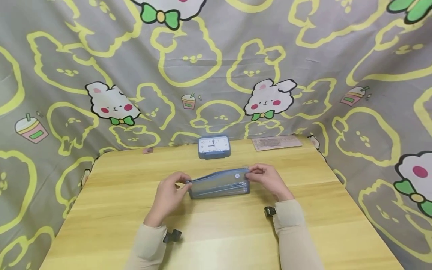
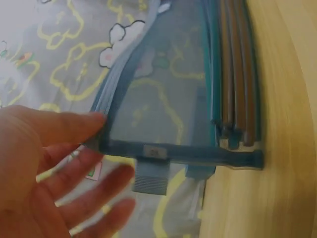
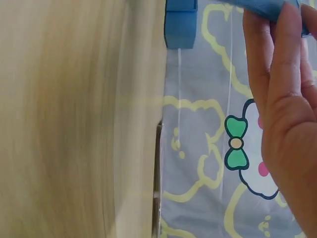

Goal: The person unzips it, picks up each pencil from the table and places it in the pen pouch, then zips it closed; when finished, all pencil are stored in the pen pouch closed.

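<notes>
Both hands hold a blue see-through zip pencil case [image 1: 219, 185] upright over the wooden table. My left hand [image 1: 170, 193] pinches its upper left corner between thumb and forefinger; in the left wrist view the other fingers [image 2: 99, 198] of that hand are spread apart. Several pencil-like sticks [image 2: 235, 74] lie along the bottom inside the mesh pouch. With thumb and fingers, my right hand [image 1: 268, 180] pinches the upper right corner near the zip end. In the right wrist view only a blue edge of the case [image 3: 265, 7] shows by the fingertips.
A blue desk clock [image 1: 214, 146] stands behind the case at the table's back. To its right lies a flat pinkish-brown piece [image 1: 276, 143], and a small pink-brown scrap [image 1: 147, 150] lies at the back left. A patterned grey curtain [image 1: 216, 67] surrounds the table [image 1: 222, 232].
</notes>
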A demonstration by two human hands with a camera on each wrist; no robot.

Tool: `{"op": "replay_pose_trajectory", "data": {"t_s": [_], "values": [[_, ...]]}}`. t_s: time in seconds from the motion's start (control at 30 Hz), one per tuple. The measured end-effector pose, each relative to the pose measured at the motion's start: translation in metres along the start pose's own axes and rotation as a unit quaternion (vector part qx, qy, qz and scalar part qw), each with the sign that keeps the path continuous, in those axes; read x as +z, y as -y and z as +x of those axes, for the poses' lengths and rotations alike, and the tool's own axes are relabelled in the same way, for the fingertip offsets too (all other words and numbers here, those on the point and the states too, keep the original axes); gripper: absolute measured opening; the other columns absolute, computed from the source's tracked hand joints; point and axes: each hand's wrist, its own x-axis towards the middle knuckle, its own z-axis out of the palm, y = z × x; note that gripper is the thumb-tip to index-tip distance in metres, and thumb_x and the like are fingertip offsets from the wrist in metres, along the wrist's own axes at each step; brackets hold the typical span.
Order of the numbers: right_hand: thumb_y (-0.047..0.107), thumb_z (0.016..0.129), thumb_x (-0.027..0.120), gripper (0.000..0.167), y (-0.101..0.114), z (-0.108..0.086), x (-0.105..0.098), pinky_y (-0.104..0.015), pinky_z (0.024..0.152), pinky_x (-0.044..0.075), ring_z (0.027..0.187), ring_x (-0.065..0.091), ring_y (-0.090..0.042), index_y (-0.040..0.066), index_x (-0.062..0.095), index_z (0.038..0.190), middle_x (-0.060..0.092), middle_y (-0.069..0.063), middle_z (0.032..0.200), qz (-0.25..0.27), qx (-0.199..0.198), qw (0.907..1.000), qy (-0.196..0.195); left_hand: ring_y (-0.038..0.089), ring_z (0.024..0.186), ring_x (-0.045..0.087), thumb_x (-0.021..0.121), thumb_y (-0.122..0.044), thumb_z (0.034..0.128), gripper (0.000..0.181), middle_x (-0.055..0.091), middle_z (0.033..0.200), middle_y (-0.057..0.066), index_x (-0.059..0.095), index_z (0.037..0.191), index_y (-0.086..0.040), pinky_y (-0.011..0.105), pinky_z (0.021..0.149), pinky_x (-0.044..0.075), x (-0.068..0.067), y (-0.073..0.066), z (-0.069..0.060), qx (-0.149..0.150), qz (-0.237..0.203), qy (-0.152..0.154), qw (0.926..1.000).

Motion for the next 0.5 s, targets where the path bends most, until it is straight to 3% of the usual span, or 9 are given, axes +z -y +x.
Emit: {"op": "replay_pose_trajectory", "data": {"t_s": [0.1, 0.23, 0.33, 0.5], "values": [[0.016, 0.093, 0.081, 0.029, 0.003, 0.004, 0.003, -0.032, 0.095, 0.057, 0.095, 0.074, -0.015, 0.000, 0.071, 0.115, 0.080, -0.007, 0.103, -0.002, -0.020, 0.9998, 0.005, 0.028, 0.108, 0.072, 0.083, -0.021, 0.0922, 0.025, 0.075, 0.117, 0.006, 0.074, 0.115, -0.013, 0.050, 0.088, 0.062, -0.002, -0.010, 0.003, 0.023, 0.043, -0.021, 0.9986], [0.012, 0.091, 0.081, 0.028, 0.004, 0.006, 0.003, -0.031, 0.093, 0.056, 0.094, 0.072, -0.014, -0.001, 0.071, 0.113, 0.080, -0.008, 0.103, -0.001, -0.036, 0.9993, -0.003, 0.029, 0.108, 0.071, 0.082, -0.029, 0.0921, 0.031, 0.073, 0.118, 0.007, 0.073, 0.117, -0.013, 0.049, 0.087, 0.061, 0.008, -0.048, 0.026, 0.087, 0.103, -0.020, 0.9906], [0.008, 0.090, 0.081, 0.028, 0.005, 0.005, 0.001, -0.030, 0.091, 0.057, 0.092, 0.072, -0.013, -0.003, 0.071, 0.114, 0.079, -0.010, 0.103, 0.007, -0.044, 0.9990, -0.003, 0.027, 0.106, 0.071, 0.079, -0.033, 0.0943, 0.032, 0.073, 0.118, 0.006, 0.073, 0.119, -0.014, 0.046, 0.085, 0.061, 0.027, -0.084, 0.048, 0.111, 0.137, 0.031, 0.9838], [0.007, 0.092, 0.078, 0.030, 0.002, 0.002, -0.001, -0.030, 0.089, 0.061, 0.092, 0.071, -0.011, -0.006, 0.070, 0.118, 0.077, -0.010, 0.103, 0.020, -0.050, 0.9984, 0.018, 0.023, 0.103, 0.071, 0.068, -0.043, 0.1014, 0.039, 0.073, 0.119, 0.004, 0.070, 0.130, -0.016, 0.040, 0.081, 0.061, 0.068, -0.120, 0.078, 0.090, 0.192, 0.132, 0.9684]]}}
